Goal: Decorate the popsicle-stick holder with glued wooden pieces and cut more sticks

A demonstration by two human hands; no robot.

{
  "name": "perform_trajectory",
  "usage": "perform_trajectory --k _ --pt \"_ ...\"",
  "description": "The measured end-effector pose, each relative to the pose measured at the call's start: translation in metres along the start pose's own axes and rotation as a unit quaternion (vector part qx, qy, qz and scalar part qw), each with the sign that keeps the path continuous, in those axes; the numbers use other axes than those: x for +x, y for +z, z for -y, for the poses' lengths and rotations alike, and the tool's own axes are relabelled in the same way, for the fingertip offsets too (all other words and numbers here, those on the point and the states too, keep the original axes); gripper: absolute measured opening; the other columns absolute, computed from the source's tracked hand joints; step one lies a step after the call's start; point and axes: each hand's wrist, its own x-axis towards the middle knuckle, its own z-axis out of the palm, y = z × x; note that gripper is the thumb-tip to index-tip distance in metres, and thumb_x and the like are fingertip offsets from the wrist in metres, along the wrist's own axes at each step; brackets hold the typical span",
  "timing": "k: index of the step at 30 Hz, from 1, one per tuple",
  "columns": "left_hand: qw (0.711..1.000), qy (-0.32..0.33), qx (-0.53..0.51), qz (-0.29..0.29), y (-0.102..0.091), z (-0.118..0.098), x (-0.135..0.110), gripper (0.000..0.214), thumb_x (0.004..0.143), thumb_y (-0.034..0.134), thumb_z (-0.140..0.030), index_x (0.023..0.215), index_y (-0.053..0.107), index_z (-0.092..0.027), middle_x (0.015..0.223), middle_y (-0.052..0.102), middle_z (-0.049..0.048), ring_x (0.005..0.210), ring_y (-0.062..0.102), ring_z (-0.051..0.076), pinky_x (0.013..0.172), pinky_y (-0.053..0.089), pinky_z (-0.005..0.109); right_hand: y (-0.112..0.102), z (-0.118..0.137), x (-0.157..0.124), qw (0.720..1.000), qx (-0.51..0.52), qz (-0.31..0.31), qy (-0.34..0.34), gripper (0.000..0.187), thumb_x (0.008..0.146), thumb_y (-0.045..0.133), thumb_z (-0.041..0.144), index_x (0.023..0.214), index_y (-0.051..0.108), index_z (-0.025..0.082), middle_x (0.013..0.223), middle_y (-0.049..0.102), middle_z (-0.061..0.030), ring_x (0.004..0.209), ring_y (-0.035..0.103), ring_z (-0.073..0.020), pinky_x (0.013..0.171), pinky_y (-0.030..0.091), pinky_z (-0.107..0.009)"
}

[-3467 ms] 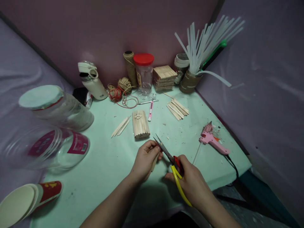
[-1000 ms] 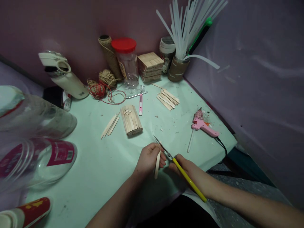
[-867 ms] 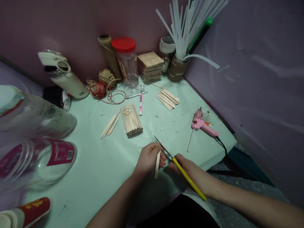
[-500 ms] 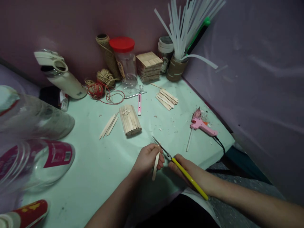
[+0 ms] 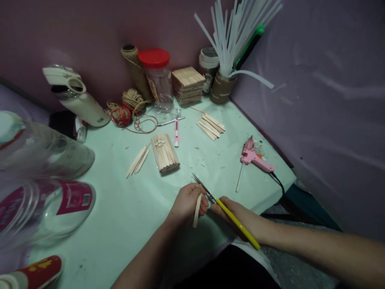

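Note:
Near the table's front edge, my left hand (image 5: 190, 200) pinches a wooden craft stick (image 5: 197, 210), whose lower end hangs below the fingers. My right hand (image 5: 231, 212) grips yellow-handled scissors (image 5: 237, 223). Their metal blades point up and left, and lie against the top of the stick at my left fingertips; whether they bite into it I cannot tell. Beyond my hands lies a craft-stick piece (image 5: 165, 154) with a small wooden flower on it. To its left are several pointed cut sticks (image 5: 138, 160).
A pink glue gun (image 5: 255, 158) with its cord rests at the right. Behind are a pink cutter knife (image 5: 177, 133), loose craft sticks (image 5: 211, 126), a red-lidded jar (image 5: 155, 59) and a holder of glue sticks (image 5: 223, 88). Large plastic jars (image 5: 73, 196) line the left side.
The yellow scissor handle has shifted slightly up and left with my right hand. My left hand keeps its pinch on the stick, nearly still.

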Motion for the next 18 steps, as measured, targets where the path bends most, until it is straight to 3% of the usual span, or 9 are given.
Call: perform_trajectory --k 9,18 --pt "1.0 0.007 0.008 0.006 -0.003 0.004 0.003 0.008 0.074 0.048 -0.022 0.074 0.055 -0.016 0.048 0.056 -0.0021 0.036 0.048 0.009 0.036 0.033 0.018 0.005 -0.014 0.007 0.999 -0.009 -0.002 -0.031 0.041 0.087 0.045 0.059 0.076 0.044 0.02 0.072 0.054 -0.0025 0.068 0.049 -0.0162 0.063 0.038 -0.03" --pt "0.999 0.034 0.012 0.031 -0.003 0.0 -0.004 0.01 0.077 0.05 -0.026 0.074 0.054 -0.017 0.047 0.056 -0.0031 0.035 0.045 0.008 0.035 0.031 0.017 0.004 -0.009 -0.001 1.0 -0.013 -0.017 -0.018 0.04 0.086 0.043 0.061 0.074 0.035 0.023 0.067 0.047 0.0014 0.062 0.044 -0.0145 0.059 0.033 -0.029"
